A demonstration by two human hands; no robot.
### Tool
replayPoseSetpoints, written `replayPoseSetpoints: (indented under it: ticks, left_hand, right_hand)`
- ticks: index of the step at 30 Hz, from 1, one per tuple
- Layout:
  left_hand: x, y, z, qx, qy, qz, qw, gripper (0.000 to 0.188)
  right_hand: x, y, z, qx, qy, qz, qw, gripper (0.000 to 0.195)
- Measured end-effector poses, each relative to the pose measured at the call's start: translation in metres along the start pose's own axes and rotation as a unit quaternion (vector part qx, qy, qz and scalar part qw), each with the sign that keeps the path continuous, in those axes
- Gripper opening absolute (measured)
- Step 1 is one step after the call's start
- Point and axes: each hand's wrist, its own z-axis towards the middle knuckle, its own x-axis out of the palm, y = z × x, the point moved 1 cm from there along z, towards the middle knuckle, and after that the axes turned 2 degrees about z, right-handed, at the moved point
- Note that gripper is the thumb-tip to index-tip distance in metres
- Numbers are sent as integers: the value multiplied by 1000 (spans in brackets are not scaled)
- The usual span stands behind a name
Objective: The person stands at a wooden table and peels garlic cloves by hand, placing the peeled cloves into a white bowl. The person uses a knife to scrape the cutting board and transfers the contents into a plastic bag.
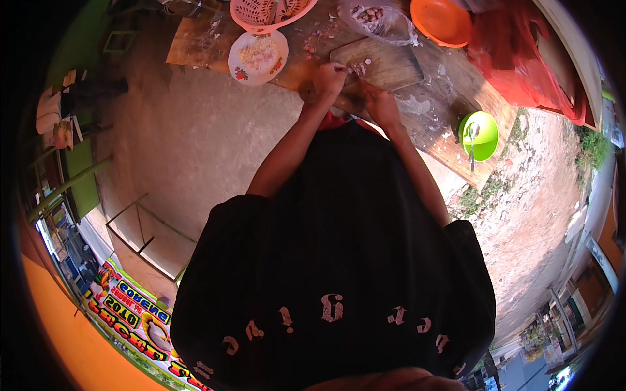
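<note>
My left hand [330,78] is at the near edge of a worn wooden cutting board [386,61], its fingertips pinched on a small pale piece, apparently shallot. Just right of it, my right hand [382,105] curls with the index finger stretched forward along what looks like a knife; the blade is hard to make out. Chopped shallot [359,68] lies on the board between and beyond my hands. To the left, a floral-patterned white plate [234,56] holds finely chopped pale bits.
On the wooden table [435,112] are a pink perforated basket [239,19], a plastic bag of shallots [371,17], an orange basin [440,22] and a red plastic bag [518,58]. A green bowl [486,141] with a spoon [472,134] stands near the right corner.
</note>
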Motion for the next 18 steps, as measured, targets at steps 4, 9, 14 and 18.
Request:
replayPoseSetpoints:
  ticks: [4, 9, 14, 18]
  left_hand:
    - [0, 0, -4, 5, 3, -20, 1000, 25]
    - [-5, -6, -12, 61, 0, -17, 998, 24]
    - [-2, -7, -12, 106, -29, 23, 994, 20]
    - [-2, -8, -15, 104, -29, 31, 994, 20]
  right_hand:
    - [5, -7, 5, -19, -5, -31, 999, 35]
    - [3, -3, 6, -2, 6, -20, 1000, 35]
    - [8, -4, 8, -25, -22, -37, 999, 32]
    - [12, -12, 10, -76, -54, -16, 995, 33]
